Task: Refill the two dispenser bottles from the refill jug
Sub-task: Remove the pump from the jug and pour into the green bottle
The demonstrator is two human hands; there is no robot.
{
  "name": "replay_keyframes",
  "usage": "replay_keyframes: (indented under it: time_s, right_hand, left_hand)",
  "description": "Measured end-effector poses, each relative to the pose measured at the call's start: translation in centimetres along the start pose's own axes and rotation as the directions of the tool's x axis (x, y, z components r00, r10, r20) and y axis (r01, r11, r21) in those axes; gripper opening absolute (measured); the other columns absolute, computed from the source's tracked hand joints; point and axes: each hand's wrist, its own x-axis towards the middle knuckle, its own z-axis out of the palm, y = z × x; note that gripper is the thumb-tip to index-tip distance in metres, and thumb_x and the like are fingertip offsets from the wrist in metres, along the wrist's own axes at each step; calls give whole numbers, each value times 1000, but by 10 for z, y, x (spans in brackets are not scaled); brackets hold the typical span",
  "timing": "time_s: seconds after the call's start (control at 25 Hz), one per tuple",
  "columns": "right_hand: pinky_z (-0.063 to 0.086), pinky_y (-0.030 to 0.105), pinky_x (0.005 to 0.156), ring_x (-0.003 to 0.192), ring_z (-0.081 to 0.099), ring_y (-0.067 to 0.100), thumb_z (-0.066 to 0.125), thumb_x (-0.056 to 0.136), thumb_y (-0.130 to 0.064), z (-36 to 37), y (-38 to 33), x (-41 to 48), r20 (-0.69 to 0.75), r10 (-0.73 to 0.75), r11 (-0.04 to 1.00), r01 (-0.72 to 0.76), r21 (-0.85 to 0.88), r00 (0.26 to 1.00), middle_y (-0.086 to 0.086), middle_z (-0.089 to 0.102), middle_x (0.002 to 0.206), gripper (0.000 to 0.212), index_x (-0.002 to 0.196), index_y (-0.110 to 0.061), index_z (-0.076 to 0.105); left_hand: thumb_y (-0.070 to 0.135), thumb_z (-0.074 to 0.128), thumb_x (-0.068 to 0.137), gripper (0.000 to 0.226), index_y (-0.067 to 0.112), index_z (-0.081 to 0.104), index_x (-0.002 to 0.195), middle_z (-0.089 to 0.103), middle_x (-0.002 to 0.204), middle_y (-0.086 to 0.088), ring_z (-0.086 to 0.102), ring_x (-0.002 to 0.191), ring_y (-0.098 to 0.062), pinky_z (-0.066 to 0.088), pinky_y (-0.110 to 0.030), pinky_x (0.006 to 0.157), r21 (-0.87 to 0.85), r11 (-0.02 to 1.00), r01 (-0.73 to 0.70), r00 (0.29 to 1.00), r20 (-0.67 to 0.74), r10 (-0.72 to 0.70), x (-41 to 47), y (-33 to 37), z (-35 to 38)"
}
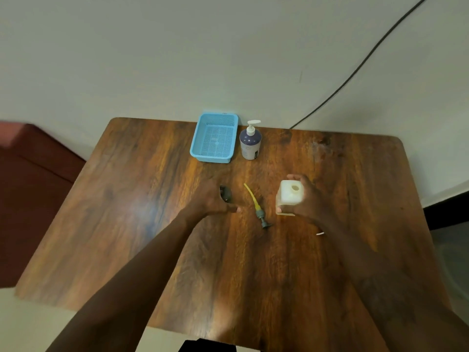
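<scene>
A white square container (288, 196) with an open round neck stands right of the table's middle, and my right hand (313, 201) grips it from the right side. A pump head with a yellow tube (255, 203) lies flat on the table between my hands. My left hand (210, 201) reaches over a small dark object (225, 193), thumb stretched to the right. Its fingers are hidden, so I cannot tell whether it holds the object. A dark blue and white pump bottle (250, 143) stands upright at the back, its pump fitted.
A blue mesh basket (195, 146) sits at the back of the wooden table (142, 199), just left of the pump bottle. A small white piece (320, 233) lies by my right wrist. A black cable (355, 72) runs down the wall. A dark red seat (30, 189) stands at the left.
</scene>
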Motion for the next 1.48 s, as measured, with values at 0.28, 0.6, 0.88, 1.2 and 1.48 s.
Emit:
replay_keyframes:
  time_s: [0.28,0.6,0.88,1.2,1.48]
  right_hand:
    - [46,14,70,113,51,15,97,62,-24,2,-2,0,8,69,997,-69,-30,998,-3,48,134,99,140,-34,37]
    - [55,33,83,117,58,21,98,58,-36,12,-30,-11,-164,102,995,-100,21,981,-1,57,125,95,136,-23,47]
    - [57,28,80,107,60,14,93,59,-53,-15,-95,-13,-375,-289,957,273,-96,881,0,64,126,87,131,-22,56]
    - [55,32,78,99,59,26,82,66,-57,-46,-157,-18,-299,-641,740,467,-483,707,10,66,123,84,133,-14,56]
    - [57,36,77,101,62,29,80,68,-52,-46,-178,-32,-251,-733,634,502,-588,633,10,68,120,78,131,-11,59]
  left_hand:
    - [29,94,67,90,16,46,142,58,135,-3,55,124,-19,45,-29,103,-180,975,134,986,-70,-149,-14,-5,17]
    - [32,97,60,75,23,55,122,61,118,10,59,109,-8,42,-9,79,-344,932,115,970,-162,-180,-22,7,6]
    - [63,85,66,80,26,61,132,67,123,12,64,107,-2,54,-17,87,-376,917,-133,918,-396,-30,-40,59,-46]
    - [61,84,64,80,34,59,136,59,126,18,59,115,-2,55,-12,83,-382,879,-286,849,-525,49,-60,89,-84]
    - [64,82,64,89,30,56,142,60,132,12,60,114,-2,53,-12,89,-381,875,-299,848,-527,60,-70,91,-85]
